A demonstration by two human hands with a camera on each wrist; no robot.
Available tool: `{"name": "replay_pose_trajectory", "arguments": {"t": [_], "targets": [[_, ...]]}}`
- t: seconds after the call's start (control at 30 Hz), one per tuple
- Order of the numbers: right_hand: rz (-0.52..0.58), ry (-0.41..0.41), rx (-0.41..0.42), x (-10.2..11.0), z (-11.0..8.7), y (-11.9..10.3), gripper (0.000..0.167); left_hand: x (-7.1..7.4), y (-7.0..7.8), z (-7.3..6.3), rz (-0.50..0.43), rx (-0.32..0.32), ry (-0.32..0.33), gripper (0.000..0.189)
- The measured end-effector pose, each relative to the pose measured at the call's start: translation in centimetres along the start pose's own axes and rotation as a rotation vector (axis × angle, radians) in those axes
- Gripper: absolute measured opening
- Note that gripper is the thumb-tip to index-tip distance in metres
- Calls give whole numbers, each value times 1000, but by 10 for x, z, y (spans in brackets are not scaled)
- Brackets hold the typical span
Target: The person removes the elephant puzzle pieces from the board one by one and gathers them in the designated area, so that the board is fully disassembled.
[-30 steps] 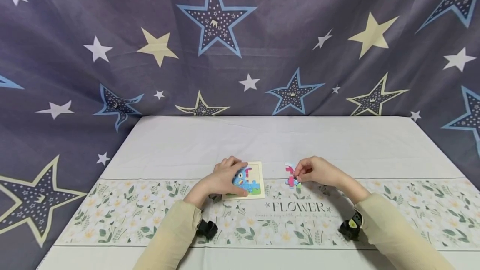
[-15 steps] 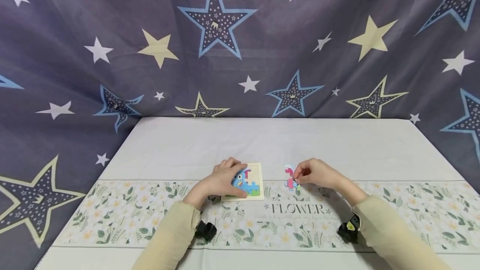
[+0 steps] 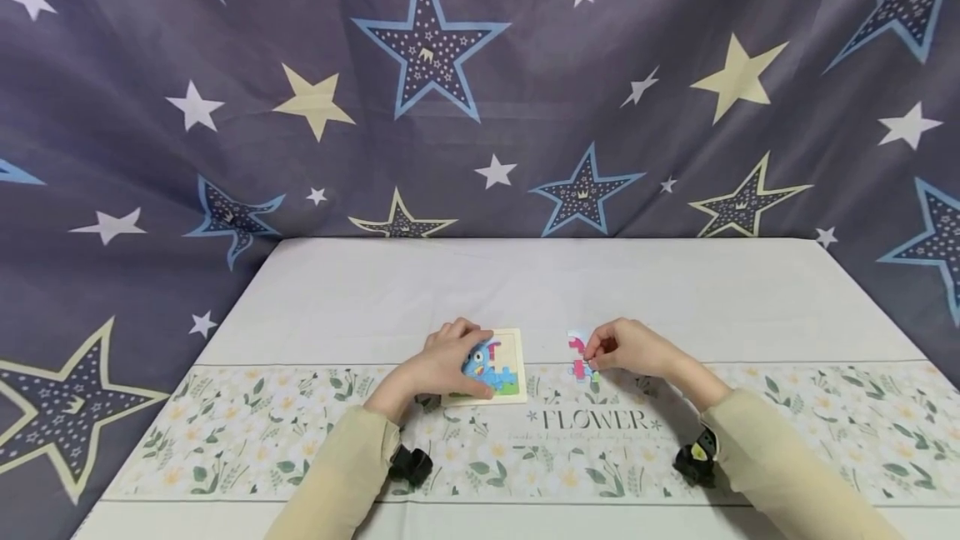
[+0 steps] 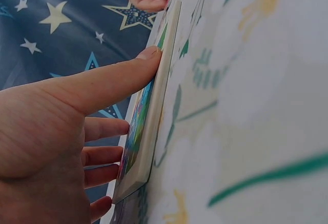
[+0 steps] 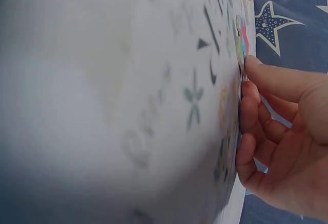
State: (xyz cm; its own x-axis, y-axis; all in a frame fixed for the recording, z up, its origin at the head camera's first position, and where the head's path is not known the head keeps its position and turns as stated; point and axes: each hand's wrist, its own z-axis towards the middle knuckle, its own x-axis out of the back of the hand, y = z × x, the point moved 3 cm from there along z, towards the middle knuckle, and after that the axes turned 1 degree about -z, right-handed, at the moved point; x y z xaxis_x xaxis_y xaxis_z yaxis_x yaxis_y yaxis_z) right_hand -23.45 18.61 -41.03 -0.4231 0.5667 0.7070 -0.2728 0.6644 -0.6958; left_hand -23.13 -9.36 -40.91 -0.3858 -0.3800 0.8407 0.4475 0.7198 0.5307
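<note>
Several loose pieces (image 3: 578,369) are touched by the right hand (image 3: 632,347), fingers curled; whether one is pinched cannot be told. Puzzle board (image 3: 508,348), flat on table (image 3: 337,298) left of them, spanned by the left hand (image 3: 441,362), fingers spread.

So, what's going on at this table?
Someone's left hand rests across a partly filled jigsaw board, which has a bare patch toward its far right. Their right hand has its fingertips at the loose pieces to the board's right; whether it grips one is hard to tell. The puzzle is unfinished.
</note>
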Motion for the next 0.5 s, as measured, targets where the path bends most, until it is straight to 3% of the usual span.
{"name": "replay_pose_trajectory", "arguments": {"t": [0.5], "targets": [[-12, 11, -9, 1, 1, -3, 3, -1, 0, -1, 14, -8, 0, 86]]}}
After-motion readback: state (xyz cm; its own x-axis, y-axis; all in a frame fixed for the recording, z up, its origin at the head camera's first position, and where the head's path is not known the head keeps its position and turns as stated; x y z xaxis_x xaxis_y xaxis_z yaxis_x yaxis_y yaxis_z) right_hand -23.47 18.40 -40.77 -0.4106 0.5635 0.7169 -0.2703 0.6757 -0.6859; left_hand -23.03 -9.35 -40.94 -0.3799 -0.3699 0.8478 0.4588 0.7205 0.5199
